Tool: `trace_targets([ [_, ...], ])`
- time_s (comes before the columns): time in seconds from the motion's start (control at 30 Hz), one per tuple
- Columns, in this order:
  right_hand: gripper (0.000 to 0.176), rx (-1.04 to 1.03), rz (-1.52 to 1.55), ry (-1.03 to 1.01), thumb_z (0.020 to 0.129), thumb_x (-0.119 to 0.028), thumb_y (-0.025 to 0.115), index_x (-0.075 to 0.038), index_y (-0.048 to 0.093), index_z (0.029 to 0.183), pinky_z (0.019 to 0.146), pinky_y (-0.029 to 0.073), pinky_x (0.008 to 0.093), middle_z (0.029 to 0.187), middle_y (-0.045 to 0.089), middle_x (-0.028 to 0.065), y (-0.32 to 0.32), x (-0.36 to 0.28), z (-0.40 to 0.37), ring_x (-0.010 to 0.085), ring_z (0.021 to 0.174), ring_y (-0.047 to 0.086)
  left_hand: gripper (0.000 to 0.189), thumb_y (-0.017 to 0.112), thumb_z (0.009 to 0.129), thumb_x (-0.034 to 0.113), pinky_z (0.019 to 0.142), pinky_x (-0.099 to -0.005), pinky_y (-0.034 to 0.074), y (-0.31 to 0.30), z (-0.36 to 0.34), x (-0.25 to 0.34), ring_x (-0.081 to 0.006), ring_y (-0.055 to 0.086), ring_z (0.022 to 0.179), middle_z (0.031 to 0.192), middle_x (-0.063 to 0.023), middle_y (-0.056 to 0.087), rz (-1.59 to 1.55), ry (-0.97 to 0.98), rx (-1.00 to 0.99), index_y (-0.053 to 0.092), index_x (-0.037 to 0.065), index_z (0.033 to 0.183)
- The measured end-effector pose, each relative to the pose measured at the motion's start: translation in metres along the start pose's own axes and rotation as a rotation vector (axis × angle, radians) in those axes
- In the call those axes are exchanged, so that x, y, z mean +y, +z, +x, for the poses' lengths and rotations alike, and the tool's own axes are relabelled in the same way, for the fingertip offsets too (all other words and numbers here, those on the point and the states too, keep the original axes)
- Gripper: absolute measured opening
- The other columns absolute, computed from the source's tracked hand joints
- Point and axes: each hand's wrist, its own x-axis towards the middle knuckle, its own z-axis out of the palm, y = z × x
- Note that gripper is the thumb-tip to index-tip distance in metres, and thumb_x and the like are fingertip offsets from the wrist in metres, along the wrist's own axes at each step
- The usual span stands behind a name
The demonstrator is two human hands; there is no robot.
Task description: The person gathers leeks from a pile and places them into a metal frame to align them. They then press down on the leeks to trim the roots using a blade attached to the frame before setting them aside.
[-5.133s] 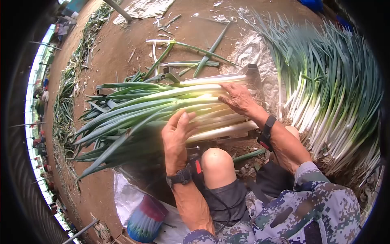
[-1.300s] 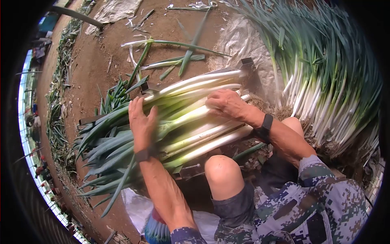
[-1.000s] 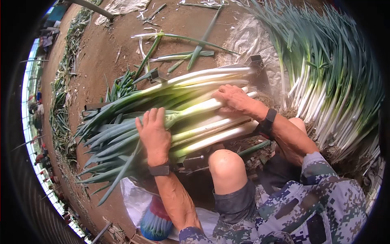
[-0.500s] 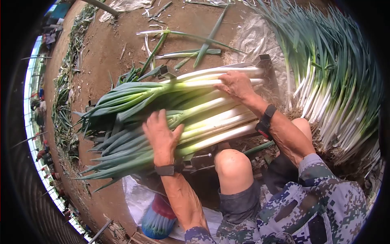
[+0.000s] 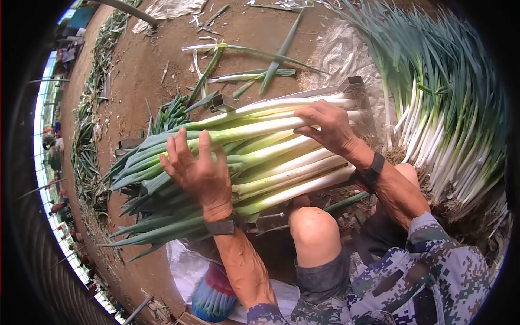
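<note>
Several large green onions [image 5: 292, 142] lie side by side across a low metal frame [image 5: 355, 82], white root ends to the right and green leaves to the left. Pinched between thumb and fingers of my right hand [image 5: 329, 127] is the white shank of one green onion [image 5: 254, 130] near the far side. My left hand [image 5: 199, 172] is open, its fingers spread upward over the pile where white turns to green. Its fingertips reach that same onion's leaf base. The palm hides some of the stalks beneath.
A big heap of green onions [image 5: 428, 103] lies at the right on a pale plastic sheet [image 5: 341, 51]. Loose leaves [image 5: 281, 51] are scattered over the dirt floor beyond the frame. A blue and red bundle [image 5: 214, 295] sits near my left forearm. My bare knee [image 5: 314, 227] is close to the frame.
My left hand has moved up and away from me, from the nearer leaves to the far side of the pile. My right hand has shifted slightly right and nearer, with the onion moving along.
</note>
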Motion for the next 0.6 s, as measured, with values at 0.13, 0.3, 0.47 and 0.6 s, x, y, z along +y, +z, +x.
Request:
trace_targets([
  [0.13, 0.03, -0.068, -0.037, -0.011, 0.083, -0.035, 0.078, -0.014, 0.069, 0.102, 0.069, 0.054, 0.037, 0.079, 0.069, 0.0067, -0.004, 0.008, 0.012, 0.0285, 0.073, 0.067, 0.045, 0.085, 0.069, 0.023, 0.12, -0.057, 0.02, 0.002, 0.009, -0.019, -0.027, 0.056, 0.121, 0.114, -0.0026, 0.066, -0.009, 0.018, -0.179, 0.069, 0.015, 0.11],
  [0.3, 0.028, -0.099, -0.205, 0.069, 0.091, -0.043, 0.067, -0.014, 0.07, 0.093, 0.07, 0.05, 0.041, 0.079, 0.066, 0.0047, 0.012, 0.026, 0.033, 0.0275, 0.079, 0.065, 0.051, 0.083, 0.076, 0.039, 0.119, -0.057, 0.022, 0.021, 0.023, -0.028, -0.0292, 0.049, 0.132, 0.129, -0.0057, 0.061, 0.022, 0.029, -0.257, 0.068, 0.014, 0.119],
  [0.47, 0.035, 0.081, -0.38, 0.12, 0.096, -0.046, 0.058, -0.017, 0.071, 0.08, 0.072, 0.044, 0.0409, 0.081, 0.062, 0.0032, 0.061, 0.055, 0.022, 0.0242, 0.084, 0.059, 0.054, 0.077, 0.083, 0.044, 0.119, -0.0557, 0.023, 0.083, 0.023, -0.037, -0.0334, 0.041, 0.14, 0.137, -0.0089, 0.056, -0.089, 0.012, -0.45, 0.065, 0.013, 0.125],
  [0.6, 0.034, -0.041, -0.393, 0.148, 0.1, -0.043, 0.054, -0.019, 0.072, 0.085, 0.07, 0.045, 0.0411, 0.082, 0.065, 0.0026, 0.061, 0.061, 0.02, 0.0238, 0.084, 0.062, 0.06, 0.073, 0.085, 0.052, 0.118, -0.0553, 0.023, 0.091, 0.014, -0.053, -0.0351, 0.048, 0.134, 0.129, -0.0149, 0.062, -0.231, -0.038, -0.474, 0.063, 0.011, 0.127],
])
